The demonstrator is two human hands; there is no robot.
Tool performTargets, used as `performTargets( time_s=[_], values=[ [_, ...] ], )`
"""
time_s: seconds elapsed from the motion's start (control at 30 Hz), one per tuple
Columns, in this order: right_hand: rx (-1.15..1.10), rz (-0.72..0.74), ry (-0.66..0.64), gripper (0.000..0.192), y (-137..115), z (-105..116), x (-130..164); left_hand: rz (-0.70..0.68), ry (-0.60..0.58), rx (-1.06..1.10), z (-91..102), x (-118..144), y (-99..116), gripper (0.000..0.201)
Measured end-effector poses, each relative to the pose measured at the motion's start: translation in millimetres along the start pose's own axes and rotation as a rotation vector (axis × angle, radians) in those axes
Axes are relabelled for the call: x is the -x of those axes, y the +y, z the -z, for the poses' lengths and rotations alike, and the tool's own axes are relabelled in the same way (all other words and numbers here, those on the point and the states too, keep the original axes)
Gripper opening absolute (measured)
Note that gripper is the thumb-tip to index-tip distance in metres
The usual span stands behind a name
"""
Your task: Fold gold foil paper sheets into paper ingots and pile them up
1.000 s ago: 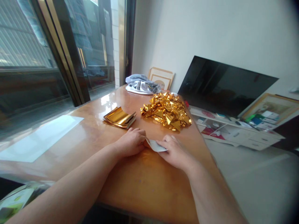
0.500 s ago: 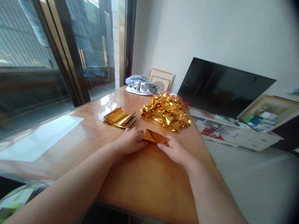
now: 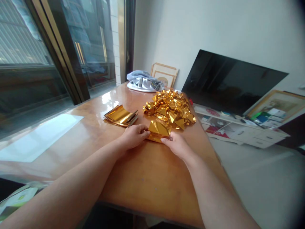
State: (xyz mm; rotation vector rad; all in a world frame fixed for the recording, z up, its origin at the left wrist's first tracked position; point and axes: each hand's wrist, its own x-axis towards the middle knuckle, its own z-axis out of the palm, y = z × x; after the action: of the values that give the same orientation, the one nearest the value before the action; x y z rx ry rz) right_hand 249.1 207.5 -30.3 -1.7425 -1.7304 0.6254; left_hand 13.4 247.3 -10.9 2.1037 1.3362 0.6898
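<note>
Step in hand, by judgement: folding a gold foil sheet (image 3: 158, 131) on the tabletop (image 3: 143, 184), partway through. The sheet already carries creases and one flap stands raised off the wood.

Left hand (image 3: 133, 136): fingers curled, fingertips pinching the left edge of the sheet and bearing down on the tabletop. Right hand (image 3: 175, 145): thumb and forefinger pinching the sheet's near right corner, the rest of the hand resting on the wood. Both hands are closed on the same sheet; neither is spread.

Position of the sheet: it lies between the two hands, toward the middle of the tabletop and nearer its right edge, with the bulk of it beyond the fingertips, on the far side of both grips. Its far edge comes just beside the foil pile (image 3: 169, 109); whether they touch cannot be told.

Next move, by judgement: it calls for pressing the raised flap flat and running a finger along the crease, with one hand anchoring the sheet so the slick foil does not slide on the glossy wood.

Surroundings: a stack of flat sheets (image 3: 120, 116) lies left of the pile, near the left hand but apart from it. A cloth bundle (image 3: 143, 82) sits at the far edge. A dark screen (image 3: 228, 84) leans against the wall, off the right edge.
</note>
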Motion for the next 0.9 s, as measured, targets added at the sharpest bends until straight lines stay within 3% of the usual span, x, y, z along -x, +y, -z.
performTargets(
  time_s=[0.13,0.3,0.5,0.9],
  values=[
    [0.043,-0.016,0.037,0.024,3,-4,0,0.037,0.048,0.037,-1.4,-2,-1,0.032],
    [0.096,-0.021,0.055,0.028,5,-6,0,0.043,0.044,-0.006,-4.1,-2,-3,0.048],
    [0.14,-0.051,0.106,0.048,1,-4,1,-0.003,0.054,-0.094,-8.1,-1,-6,0.054],
    [0.222,-0.058,0.073,0.051,-16,2,9,-0.129,0.043,-0.322,-11.4,0,-4,0.044]
  ],
)
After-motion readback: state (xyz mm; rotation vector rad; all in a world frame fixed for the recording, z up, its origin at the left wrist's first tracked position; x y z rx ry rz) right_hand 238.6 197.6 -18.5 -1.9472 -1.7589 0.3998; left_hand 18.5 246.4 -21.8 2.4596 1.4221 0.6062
